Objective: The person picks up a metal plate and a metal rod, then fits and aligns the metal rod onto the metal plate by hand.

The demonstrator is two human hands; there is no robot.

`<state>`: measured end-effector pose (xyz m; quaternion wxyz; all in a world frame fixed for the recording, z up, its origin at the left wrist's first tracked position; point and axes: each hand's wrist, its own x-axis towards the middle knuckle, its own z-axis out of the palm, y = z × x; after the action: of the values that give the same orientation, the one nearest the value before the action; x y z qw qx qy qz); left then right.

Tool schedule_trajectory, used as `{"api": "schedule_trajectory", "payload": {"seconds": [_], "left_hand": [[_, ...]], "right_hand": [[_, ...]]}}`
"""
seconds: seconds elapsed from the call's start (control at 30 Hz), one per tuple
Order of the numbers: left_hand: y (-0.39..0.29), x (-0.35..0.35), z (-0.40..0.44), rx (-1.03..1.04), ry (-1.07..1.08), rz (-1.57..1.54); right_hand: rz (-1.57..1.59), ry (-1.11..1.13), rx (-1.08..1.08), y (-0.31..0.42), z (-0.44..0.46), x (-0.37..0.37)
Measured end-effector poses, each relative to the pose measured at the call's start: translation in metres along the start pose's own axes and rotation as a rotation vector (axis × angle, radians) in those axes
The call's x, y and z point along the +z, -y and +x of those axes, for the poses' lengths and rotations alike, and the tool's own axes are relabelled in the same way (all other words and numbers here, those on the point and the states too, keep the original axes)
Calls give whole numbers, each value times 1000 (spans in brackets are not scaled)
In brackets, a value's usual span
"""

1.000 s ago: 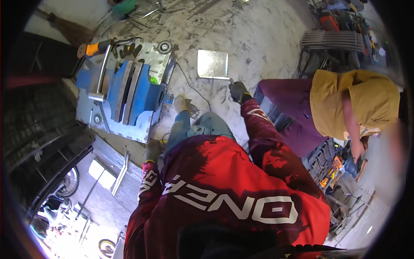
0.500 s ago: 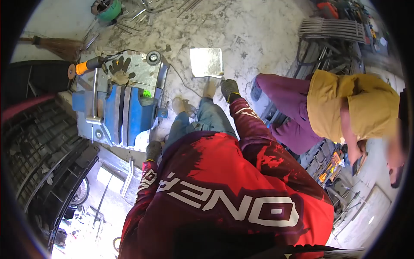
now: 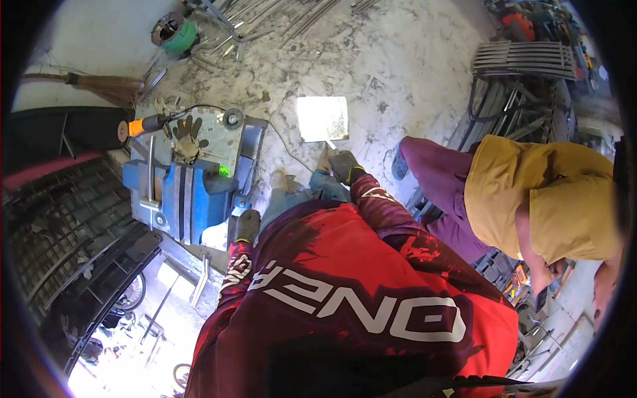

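My right hand (image 3: 346, 167), in a dark work glove, is in front of my legs with its fingers closed. From it a thin pale strip (image 3: 331, 144) pokes out toward a bright square sheet (image 3: 323, 118) on the floor. I cannot make out the strip's kind, nor whether it touches the sheet. My gloved left hand (image 3: 247, 227) hangs low beside the blue bench vise (image 3: 189, 199); its fingers are too unclear to read. The vise stands on a metal workbench (image 3: 225, 142).
An orange angle grinder (image 3: 142, 126), a pair of gloves (image 3: 189, 142) and a disc (image 3: 233, 119) lie on the workbench. To my right sits a person in a yellow shirt (image 3: 504, 192). Metal bars (image 3: 308, 23) lie across the far floor; a broom (image 3: 106, 86) leans left.
My right hand has come closer to my body, and the pale strip now shows beyond it. My left hand has risen slightly toward the vise. The whole view has shifted a little.
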<state>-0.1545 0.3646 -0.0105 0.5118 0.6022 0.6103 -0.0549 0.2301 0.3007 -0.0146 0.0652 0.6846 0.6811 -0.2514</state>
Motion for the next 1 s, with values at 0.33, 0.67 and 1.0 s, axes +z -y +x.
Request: {"api": "schedule_trajectory", "payload": {"seconds": [0.33,0.67,1.0], "left_hand": [[-98,18,27,40,-148,-72],[-221,30,133,296,-13,226],[-383,57,232,750,613,251]], "right_hand": [[128,-60,84,-58,13,-33],[282,-103,139,-96,59,-51],[1588,22,1148,-110,106,-110]]}}
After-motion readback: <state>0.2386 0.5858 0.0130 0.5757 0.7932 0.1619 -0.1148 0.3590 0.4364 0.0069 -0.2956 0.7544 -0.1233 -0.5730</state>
